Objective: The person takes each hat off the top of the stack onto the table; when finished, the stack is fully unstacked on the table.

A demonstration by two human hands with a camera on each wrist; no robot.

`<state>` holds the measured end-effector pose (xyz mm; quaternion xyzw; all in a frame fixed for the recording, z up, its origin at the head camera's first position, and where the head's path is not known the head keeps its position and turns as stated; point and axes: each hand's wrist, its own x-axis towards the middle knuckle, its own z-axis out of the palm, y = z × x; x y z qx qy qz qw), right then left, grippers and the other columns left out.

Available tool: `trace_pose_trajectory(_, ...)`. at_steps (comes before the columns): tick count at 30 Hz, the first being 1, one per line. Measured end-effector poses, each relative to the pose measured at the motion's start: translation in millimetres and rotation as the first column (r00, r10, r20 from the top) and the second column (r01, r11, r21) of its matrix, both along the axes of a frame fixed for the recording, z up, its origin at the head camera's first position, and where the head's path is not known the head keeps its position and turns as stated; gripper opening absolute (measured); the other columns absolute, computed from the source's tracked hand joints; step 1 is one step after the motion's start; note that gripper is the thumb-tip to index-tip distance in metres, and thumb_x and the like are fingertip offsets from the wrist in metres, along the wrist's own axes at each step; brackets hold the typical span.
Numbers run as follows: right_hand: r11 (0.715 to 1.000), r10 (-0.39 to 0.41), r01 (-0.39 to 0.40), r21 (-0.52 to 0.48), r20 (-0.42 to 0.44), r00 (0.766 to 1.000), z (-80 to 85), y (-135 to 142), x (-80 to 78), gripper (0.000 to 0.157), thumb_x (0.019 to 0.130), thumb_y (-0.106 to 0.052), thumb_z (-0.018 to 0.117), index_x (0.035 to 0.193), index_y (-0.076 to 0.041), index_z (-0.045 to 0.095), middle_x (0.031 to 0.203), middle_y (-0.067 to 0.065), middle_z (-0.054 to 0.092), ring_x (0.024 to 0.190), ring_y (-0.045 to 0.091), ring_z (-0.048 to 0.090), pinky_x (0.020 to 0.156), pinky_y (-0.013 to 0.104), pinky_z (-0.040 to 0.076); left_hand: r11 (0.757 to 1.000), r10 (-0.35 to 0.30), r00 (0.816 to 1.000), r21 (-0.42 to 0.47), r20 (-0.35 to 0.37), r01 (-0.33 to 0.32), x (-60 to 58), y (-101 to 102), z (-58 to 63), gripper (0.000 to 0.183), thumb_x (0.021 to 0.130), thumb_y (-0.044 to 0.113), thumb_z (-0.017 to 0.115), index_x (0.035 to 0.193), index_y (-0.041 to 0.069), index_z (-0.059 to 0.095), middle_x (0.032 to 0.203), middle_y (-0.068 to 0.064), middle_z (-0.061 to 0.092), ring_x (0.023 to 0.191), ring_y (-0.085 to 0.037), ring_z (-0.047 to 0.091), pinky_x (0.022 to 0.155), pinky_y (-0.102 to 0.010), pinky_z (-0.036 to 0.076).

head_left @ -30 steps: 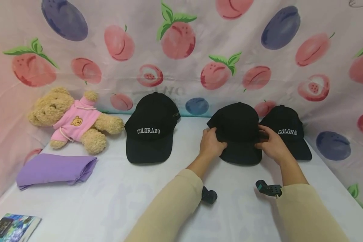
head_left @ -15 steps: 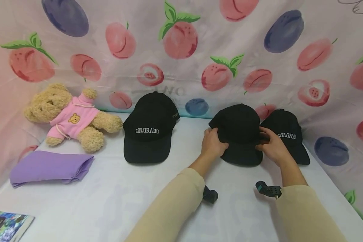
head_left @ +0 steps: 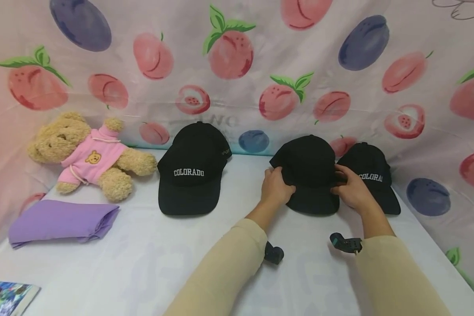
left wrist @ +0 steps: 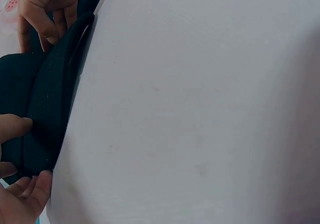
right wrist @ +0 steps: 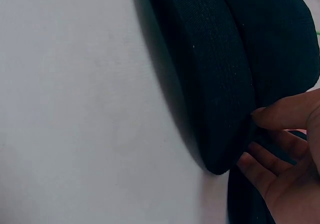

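A plain black baseball cap [head_left: 310, 166] sits on the white table, its brim toward me. My left hand [head_left: 275, 188] grips its left side where crown and brim meet, thumb on the front. On the opposite side, my right hand [head_left: 353, 186] pinches the cap, thumb at the brim seam. The left wrist view has the cap's brim [left wrist: 52, 99] between both hands. In the right wrist view, thumb and fingers of the right hand [right wrist: 295, 154] are at the brim's corner. Just right of that hand stands another black cap [head_left: 373, 180], its white lettering partly covered.
To the left stands a black COLORADO cap [head_left: 189, 188]. Farther left are a teddy bear [head_left: 96, 153] in a pink top and a folded purple cloth [head_left: 63, 221]. A colourful booklet [head_left: 12, 298] lies at the front left corner. A fruit-print curtain [head_left: 245, 101] hangs behind the table.
Both hands keep their hold on the plain cap, which stays in place. Only the head view has shifted slightly.
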<state>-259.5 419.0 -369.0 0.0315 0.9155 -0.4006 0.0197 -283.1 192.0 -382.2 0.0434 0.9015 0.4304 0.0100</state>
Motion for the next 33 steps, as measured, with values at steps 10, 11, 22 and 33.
trace_pose_trajectory(10, 1.0, -0.01, 0.01, 0.008, 0.008, 1.0, 1.9, -2, -6.5, 0.084, 0.093, 0.003, 0.057, 0.165, -0.002, 0.014, 0.164, 0.034, 0.024, 0.145, 0.056, 0.035, 0.118, 0.067, 0.03, 1.0, 0.003, 1.0, 0.004, -0.005, -0.003, -2.1, 0, 1.5, 0.066, 0.09, 0.022, 0.079, 0.149, 0.005, 0.053, 0.152, -0.017, 0.048, 0.134, -0.03, 0.056, 0.114, -0.039, 0.046)
trace_pose_trajectory(11, 1.0, -0.013, 0.013, 0.008, 0.008, 1.0, 1.6, -2, -7.3, 0.084, 0.093, 0.003, 0.057, 0.165, -0.002, 0.014, 0.164, 0.034, 0.024, 0.145, 0.056, 0.035, 0.118, 0.067, 0.03, 1.0, 0.004, 1.0, 0.004, -0.005, -0.004, -2.2, 0, 1.5, 0.066, 0.09, 0.022, 0.079, 0.148, 0.005, 0.053, 0.152, -0.017, 0.048, 0.134, -0.031, 0.056, 0.114, -0.039, 0.046)
trace_pose_trajectory(22, 0.999, -0.051, 0.051, -0.01, -0.018, 0.999, -2.0, -4, -9.5, 0.081, 0.093, 0.006, 0.055, 0.164, -0.002, 0.017, 0.163, 0.034, 0.026, 0.144, 0.056, 0.038, 0.117, 0.067, 0.032, 1.0, 0.008, 1.0, 0.001, 0.0, -0.008, -6.9, 4, -2.4, 0.066, 0.091, 0.024, 0.08, 0.148, 0.005, 0.053, 0.151, -0.017, 0.048, 0.133, -0.03, 0.056, 0.113, -0.039, 0.047)
trace_pose_trajectory(33, 0.997, -0.073, 0.072, -0.017, -0.036, 0.997, -1.9, -8, -11.9, 0.081, 0.093, 0.007, 0.053, 0.164, -0.001, 0.017, 0.163, 0.035, 0.025, 0.143, 0.057, 0.038, 0.117, 0.067, 0.032, 0.999, 0.025, 1.0, -0.032, -0.005, -0.026, -11.6, 5, -1.2, 0.065, 0.09, 0.024, 0.08, 0.147, 0.006, 0.055, 0.15, -0.016, 0.05, 0.13, -0.03, 0.058, 0.111, -0.037, 0.048)
